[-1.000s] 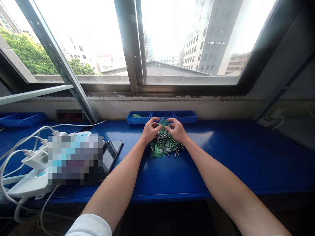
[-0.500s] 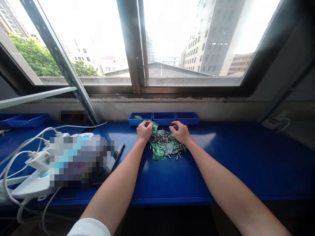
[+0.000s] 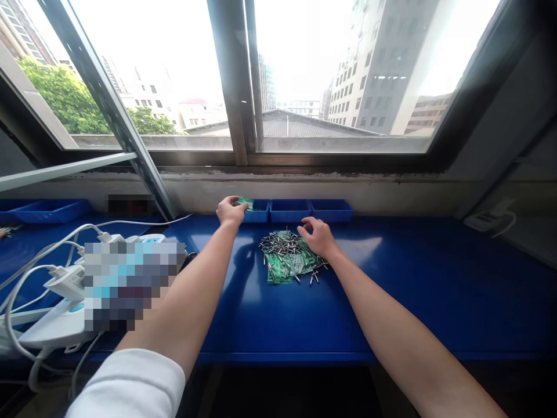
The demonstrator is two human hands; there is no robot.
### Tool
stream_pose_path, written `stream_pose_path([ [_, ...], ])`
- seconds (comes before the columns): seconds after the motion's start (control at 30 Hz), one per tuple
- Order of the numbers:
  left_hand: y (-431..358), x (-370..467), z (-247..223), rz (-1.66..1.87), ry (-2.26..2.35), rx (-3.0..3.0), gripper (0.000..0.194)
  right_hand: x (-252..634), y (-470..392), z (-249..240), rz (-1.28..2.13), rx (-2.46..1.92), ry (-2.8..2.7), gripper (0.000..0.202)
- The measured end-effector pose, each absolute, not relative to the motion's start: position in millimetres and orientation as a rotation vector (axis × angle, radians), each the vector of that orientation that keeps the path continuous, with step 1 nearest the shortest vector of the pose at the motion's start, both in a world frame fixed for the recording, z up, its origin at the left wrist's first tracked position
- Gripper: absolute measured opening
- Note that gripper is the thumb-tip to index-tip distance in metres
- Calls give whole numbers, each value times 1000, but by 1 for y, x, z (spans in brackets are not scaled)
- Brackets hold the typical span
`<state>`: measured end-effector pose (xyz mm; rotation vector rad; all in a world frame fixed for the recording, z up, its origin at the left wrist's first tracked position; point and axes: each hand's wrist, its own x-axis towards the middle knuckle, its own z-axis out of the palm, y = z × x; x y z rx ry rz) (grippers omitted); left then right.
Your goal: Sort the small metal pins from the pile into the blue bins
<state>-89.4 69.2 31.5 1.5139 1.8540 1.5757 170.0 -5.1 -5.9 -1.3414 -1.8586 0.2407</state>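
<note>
Over the left compartment of the blue tray (image 3: 256, 217), my left hand (image 3: 232, 211) holds a small green plastic packet (image 3: 244, 203) between thumb and fingers. My right hand (image 3: 318, 236) is at the right side of a pile of metal pins (image 3: 282, 244), its fingers apart and bent, with nothing seen between them. Green printed bags (image 3: 278, 273) lie under and in front of the pins. A few pins are scattered at the pile's front right.
White power strips (image 3: 65, 319) with plugs and cables lie at the left, beside a blurred-out area. More blue trays (image 3: 56, 211) stand at the far left. A metal post (image 3: 104, 98) rises before the window. A white adapter (image 3: 483, 219) is at the right.
My left hand has moved left and away from me, from the pile to the tray, with the green packet in it. My right hand has hardly moved.
</note>
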Motion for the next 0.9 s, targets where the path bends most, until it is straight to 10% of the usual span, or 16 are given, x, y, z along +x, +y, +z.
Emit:
stream_pose_path([
  [0.9,90,-40,29,820,2447,1871,29,167,-2,-3,174,-1347,-1992,36],
])
